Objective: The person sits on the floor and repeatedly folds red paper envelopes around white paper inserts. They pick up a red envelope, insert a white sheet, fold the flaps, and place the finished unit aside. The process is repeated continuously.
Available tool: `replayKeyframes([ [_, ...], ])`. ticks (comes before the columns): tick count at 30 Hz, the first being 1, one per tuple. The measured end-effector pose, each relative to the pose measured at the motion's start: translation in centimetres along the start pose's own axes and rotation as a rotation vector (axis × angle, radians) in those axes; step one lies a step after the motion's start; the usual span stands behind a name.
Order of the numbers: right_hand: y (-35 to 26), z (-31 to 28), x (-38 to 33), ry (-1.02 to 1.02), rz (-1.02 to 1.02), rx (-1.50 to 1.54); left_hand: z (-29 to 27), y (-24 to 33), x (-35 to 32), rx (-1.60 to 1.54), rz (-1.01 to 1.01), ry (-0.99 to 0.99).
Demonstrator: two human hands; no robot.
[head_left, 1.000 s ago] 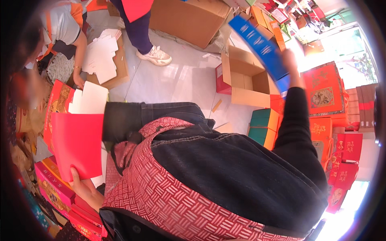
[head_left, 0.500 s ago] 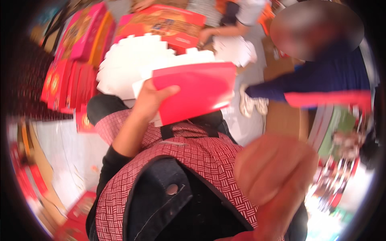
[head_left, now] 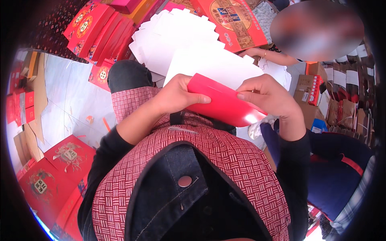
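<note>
A glossy red piece of card (head_left: 221,98), folded or flat I cannot tell, is held between my two hands above my lap. My left hand (head_left: 181,94) grips its left end, thumb on top and fingers beneath. At the upper right edge, my right hand (head_left: 263,94) pinches the card between thumb and fingers. Just beyond lie overlapping white cut-out card sheets (head_left: 177,40) with notched edges; a larger white sheet (head_left: 213,60) is directly behind the red card.
Red patterned boxes (head_left: 94,32) stand in a row at the far left. A large red box (head_left: 229,24) is at the back, with another person's hand (head_left: 253,52) beside it. More red boxes (head_left: 66,160) lie at the near left. A person in dark blue (head_left: 341,172) is close on my right.
My right hand has come up from the lower right and taken hold of the red card's edge. The card has tilted, its right end now lower. The view has turned.
</note>
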State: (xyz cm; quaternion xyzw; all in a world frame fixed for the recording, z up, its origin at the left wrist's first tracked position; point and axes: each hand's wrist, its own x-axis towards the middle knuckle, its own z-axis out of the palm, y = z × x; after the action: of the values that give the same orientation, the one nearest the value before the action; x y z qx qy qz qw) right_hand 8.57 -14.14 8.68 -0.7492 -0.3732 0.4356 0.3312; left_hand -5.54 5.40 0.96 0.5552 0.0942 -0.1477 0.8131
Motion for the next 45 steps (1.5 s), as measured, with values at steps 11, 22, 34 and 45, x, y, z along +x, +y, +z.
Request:
replayKeyframes([
  [11, 0.6, 2.7, 2.6, -0.250, 0.203, 0.410, -2.5, -0.7, -2.2, -0.073, 0.216, 0.017],
  [22, -1.3, 0.4, 1.5, -0.090, -0.004, 0.504, -1.2, 0.2, -3.1, 0.072, 0.361, 0.152],
  [34, -1.9, 4.9, 2.2, 0.289, -0.547, -0.618, 0.3, 0.9, -3.3, 0.359, 0.259, 0.305],
  [45, 2.4, 5.5, 1.0, 0.332, -0.398, -0.489, -0.2, -0.3, -2.6, 0.255, 0.161, 0.357],
])
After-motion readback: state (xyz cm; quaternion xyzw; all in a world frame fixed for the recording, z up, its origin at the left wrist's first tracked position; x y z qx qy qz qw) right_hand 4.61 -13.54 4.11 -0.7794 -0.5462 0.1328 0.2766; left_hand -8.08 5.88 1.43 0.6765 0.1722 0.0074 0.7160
